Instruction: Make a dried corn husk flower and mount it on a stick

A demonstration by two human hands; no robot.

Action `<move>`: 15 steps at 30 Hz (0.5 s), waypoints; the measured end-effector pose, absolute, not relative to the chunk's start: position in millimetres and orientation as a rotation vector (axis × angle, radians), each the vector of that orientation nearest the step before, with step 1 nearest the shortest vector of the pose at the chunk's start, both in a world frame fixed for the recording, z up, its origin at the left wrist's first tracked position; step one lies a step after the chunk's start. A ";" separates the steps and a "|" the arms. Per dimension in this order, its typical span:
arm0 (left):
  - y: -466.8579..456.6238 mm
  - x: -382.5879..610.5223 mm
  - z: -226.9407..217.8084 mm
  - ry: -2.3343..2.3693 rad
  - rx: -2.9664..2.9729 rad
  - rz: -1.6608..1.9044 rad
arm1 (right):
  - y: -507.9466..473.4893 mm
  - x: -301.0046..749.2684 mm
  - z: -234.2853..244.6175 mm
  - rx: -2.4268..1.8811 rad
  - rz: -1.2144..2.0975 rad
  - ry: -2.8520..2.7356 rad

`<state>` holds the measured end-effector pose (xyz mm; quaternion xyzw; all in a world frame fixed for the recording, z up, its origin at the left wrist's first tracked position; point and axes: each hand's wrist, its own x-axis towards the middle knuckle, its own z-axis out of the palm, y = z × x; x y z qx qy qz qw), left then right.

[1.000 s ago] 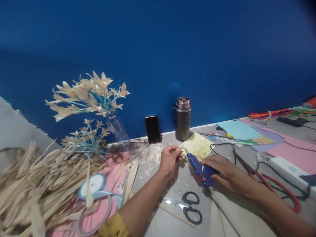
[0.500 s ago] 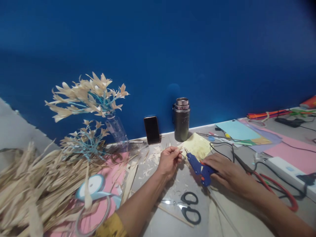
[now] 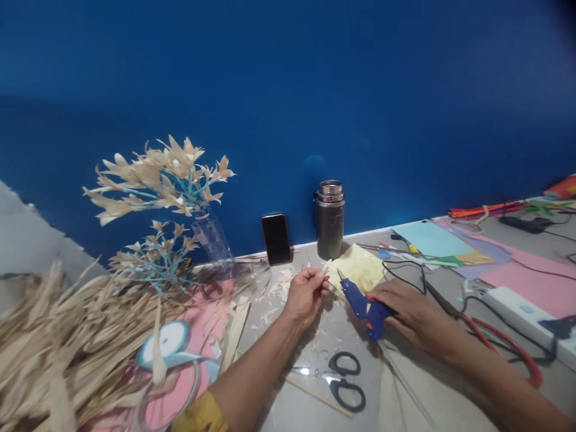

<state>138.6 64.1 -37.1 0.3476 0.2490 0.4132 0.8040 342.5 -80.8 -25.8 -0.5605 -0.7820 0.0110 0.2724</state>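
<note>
Left hand (image 3: 308, 295): grip pinched closed on a pale sliver (image 3: 326, 267), possibly husk; too small to be sure. Right hand (image 3: 411, 312): grip wrapped round blue glue gun (image 3: 357, 300), nozzle (image 3: 341, 275) near sliver, above desk (image 3: 292, 414).

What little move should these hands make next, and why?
Probably bring the tip of the blue glue gun to the small pale strip. The left hand pinches that strip, the right hand grips the glue gun, and its tip is close by, with a slight gap between.
</note>
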 end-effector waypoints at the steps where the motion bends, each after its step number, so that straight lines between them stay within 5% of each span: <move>1: 62.9 139.0 -37.0 0.530 0.744 0.878 | -81.0 340.3 -25.2 -1.514 0.034 -2.110; 15: 63.7 137.1 -30.1 0.519 0.733 0.864 | -82.8 346.0 -23.2 -1.610 -0.152 -2.098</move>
